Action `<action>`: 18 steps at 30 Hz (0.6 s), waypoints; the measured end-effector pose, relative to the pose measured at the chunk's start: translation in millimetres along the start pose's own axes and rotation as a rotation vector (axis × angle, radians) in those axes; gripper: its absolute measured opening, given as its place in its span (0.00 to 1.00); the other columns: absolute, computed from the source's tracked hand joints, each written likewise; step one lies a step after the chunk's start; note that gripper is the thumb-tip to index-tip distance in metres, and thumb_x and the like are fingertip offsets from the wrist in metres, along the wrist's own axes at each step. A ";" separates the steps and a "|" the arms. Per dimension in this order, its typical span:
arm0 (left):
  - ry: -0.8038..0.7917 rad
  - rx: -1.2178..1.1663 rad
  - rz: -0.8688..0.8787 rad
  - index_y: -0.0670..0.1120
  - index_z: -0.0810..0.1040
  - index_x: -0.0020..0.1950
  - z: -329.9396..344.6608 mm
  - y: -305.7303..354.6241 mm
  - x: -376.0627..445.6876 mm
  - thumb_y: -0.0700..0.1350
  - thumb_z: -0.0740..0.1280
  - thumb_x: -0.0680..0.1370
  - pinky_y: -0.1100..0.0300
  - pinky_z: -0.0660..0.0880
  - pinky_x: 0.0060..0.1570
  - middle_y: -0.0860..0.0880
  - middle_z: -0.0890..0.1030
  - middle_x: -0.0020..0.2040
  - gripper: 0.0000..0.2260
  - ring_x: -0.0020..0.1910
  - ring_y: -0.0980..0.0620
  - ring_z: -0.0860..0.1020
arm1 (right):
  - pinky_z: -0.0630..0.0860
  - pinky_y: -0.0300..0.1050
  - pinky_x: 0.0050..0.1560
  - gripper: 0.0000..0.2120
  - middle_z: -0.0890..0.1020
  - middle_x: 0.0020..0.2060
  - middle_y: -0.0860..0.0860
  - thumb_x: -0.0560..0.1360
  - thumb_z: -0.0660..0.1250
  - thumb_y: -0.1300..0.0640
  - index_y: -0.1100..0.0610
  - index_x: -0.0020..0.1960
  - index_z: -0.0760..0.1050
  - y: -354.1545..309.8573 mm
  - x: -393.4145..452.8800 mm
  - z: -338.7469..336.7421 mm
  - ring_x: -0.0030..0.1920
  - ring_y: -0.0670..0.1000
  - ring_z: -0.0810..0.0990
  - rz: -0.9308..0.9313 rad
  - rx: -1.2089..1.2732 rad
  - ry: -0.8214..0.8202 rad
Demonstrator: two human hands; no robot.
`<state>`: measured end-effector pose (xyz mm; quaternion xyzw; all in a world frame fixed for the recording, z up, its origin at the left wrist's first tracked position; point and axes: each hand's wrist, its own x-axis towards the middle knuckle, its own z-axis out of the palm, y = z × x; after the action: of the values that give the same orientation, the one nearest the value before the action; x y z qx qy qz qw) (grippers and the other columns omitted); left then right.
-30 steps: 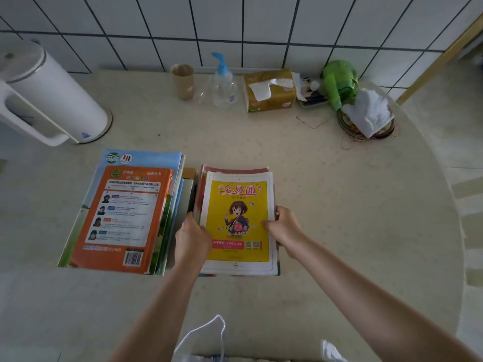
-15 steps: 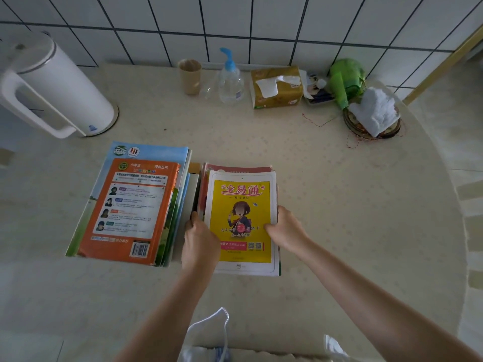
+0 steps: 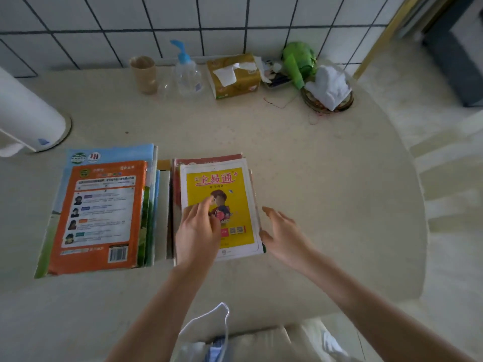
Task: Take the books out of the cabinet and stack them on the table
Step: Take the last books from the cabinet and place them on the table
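Note:
Two stacks of books lie side by side on the beige table. The left stack has an orange-covered book on top, over larger blue and green ones. The right stack is topped by a yellow-covered book with a cartoon figure. My left hand hovers over the lower left of the yellow book, fingers loosely spread, holding nothing. Just off that stack's right edge is my right hand, open, fingers apart. The cabinet is not in view.
Along the tiled wall stand a white kettle, a paper cup, a pump bottle, a tissue box, a green object and a basket with a white cloth. The table's curved edge runs at right.
Both hands have let go of the right stack's sides. The left hand rose over the yellow cover; the right hand moved off to the right and opened.

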<state>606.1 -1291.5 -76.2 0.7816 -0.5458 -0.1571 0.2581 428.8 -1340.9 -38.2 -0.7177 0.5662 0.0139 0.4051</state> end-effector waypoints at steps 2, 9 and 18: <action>-0.033 -0.058 0.131 0.44 0.76 0.63 15.9 5.6 -3.9 0.37 0.64 0.77 0.53 0.79 0.46 0.47 0.82 0.53 0.14 0.54 0.48 0.79 | 0.64 0.46 0.67 0.27 0.68 0.70 0.55 0.78 0.60 0.56 0.57 0.75 0.57 18.9 -17.4 3.4 0.71 0.55 0.66 0.025 -0.028 0.044; -0.256 -0.148 0.352 0.44 0.80 0.58 58.9 49.9 -48.4 0.36 0.67 0.74 0.57 0.76 0.46 0.49 0.84 0.46 0.13 0.47 0.48 0.80 | 0.68 0.48 0.67 0.27 0.71 0.68 0.54 0.78 0.60 0.56 0.57 0.75 0.58 82.1 -91.3 20.9 0.67 0.55 0.70 0.140 -0.020 0.205; -0.585 -0.127 0.653 0.47 0.79 0.58 92.0 105.2 -124.4 0.39 0.65 0.76 0.57 0.74 0.46 0.52 0.83 0.46 0.12 0.48 0.51 0.79 | 0.65 0.43 0.66 0.23 0.71 0.68 0.52 0.80 0.58 0.54 0.56 0.74 0.61 133.2 -214.3 63.8 0.67 0.53 0.69 0.400 0.092 0.449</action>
<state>432.3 -1225.2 -95.3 0.4732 -0.8035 -0.3152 0.1764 270.2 -1135.1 -53.8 -0.5581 0.7716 -0.0913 0.2911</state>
